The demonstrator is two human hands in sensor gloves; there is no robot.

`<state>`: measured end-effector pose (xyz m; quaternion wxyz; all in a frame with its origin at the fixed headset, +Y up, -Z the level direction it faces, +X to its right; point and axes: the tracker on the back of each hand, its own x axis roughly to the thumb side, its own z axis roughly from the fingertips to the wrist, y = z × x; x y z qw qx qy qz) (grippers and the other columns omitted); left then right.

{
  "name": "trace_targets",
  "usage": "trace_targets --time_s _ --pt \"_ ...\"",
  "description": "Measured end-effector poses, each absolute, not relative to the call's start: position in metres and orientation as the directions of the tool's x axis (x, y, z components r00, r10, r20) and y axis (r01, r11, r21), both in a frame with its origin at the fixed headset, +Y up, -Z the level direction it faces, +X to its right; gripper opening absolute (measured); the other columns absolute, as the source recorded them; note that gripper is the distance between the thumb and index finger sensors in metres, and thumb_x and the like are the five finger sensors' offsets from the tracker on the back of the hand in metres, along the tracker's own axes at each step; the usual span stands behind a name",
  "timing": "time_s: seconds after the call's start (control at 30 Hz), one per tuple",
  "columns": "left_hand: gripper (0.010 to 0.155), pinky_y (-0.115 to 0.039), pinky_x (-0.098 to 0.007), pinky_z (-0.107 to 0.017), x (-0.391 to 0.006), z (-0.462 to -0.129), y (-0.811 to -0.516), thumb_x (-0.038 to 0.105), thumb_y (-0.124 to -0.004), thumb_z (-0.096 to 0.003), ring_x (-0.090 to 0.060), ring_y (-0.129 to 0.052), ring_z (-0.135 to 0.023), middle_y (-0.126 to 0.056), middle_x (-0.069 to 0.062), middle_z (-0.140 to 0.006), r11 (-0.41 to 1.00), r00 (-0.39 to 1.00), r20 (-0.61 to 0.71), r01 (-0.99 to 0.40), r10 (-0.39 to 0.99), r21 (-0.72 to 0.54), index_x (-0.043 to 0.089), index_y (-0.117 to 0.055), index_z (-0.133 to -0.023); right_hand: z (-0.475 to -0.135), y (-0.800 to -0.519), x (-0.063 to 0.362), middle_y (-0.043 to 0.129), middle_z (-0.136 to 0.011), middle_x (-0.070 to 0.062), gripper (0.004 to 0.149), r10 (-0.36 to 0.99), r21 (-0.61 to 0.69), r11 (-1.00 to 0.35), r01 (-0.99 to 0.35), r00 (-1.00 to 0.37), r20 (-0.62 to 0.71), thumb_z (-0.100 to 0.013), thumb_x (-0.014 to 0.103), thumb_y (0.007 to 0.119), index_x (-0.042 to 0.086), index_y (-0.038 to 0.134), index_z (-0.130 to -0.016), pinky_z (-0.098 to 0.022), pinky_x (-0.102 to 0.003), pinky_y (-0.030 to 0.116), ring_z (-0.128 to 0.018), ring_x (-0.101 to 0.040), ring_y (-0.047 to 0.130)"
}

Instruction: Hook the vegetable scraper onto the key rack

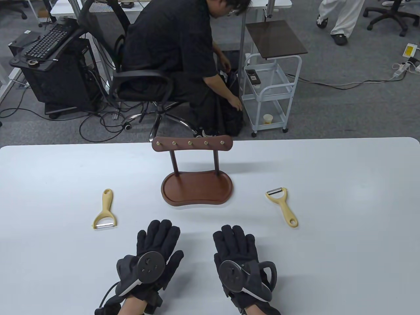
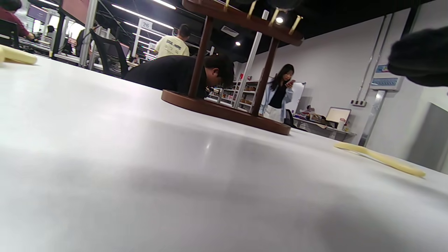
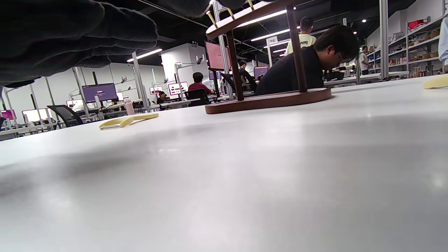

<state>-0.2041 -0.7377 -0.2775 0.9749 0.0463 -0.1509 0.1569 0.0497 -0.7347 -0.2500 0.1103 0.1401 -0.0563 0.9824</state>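
A wooden key rack (image 1: pixel 197 192) stands mid-table, with a kidney-shaped base and a top bar with several brass pegs (image 1: pixel 192 143). One yellow vegetable scraper (image 1: pixel 105 212) lies left of it, blade toward me. A second scraper (image 1: pixel 284 206) lies right of it, blade away. My left hand (image 1: pixel 157 244) and right hand (image 1: pixel 234 246) rest flat on the table in front of the rack, fingers spread, holding nothing. The left wrist view shows the rack (image 2: pixel 227 112) and the right scraper (image 2: pixel 381 159). The right wrist view shows the rack (image 3: pixel 269 99) and the left scraper (image 3: pixel 127 120).
The white table (image 1: pixel 344 262) ends just behind the rack. Beyond it a seated person (image 1: pixel 177 55) bends over a bag, beside a white trolley (image 1: pixel 269 95).
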Motion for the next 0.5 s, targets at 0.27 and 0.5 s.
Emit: trace_targets --time_s 0.27,0.5 --pt "0.074 -0.017 -0.056 -0.082 -0.222 -0.285 -0.736 0.069 -0.047 -0.0513 -0.026 -0.016 -0.119 -0.022 0.007 -0.128 0.948 0.929 0.227 -0.313 0.291 0.064 0.036 -0.033 -0.116 -0.247 -0.728 0.05 0.028 -0.123 -0.008 0.056 0.211 -0.102 -0.962 -0.252 -0.929 0.303 -0.062 0.038 0.055 0.021 0.037 -0.113 -0.079 -0.06 0.026 -0.111 -0.038 0.026" --pt "0.075 -0.019 -0.056 -0.082 -0.253 -0.301 -0.736 0.071 -0.05 -0.0506 -0.026 -0.016 -0.119 -0.022 0.008 -0.128 0.963 0.963 0.097 -0.26 0.252 0.072 0.037 -0.033 -0.116 -0.246 -0.726 0.05 0.029 -0.123 -0.008 0.056 0.212 -0.116 -0.959 -0.258 -0.927 0.311 -0.062 0.038 0.055 0.021 0.038 -0.113 -0.079 -0.06 0.026 -0.111 -0.038 0.026"
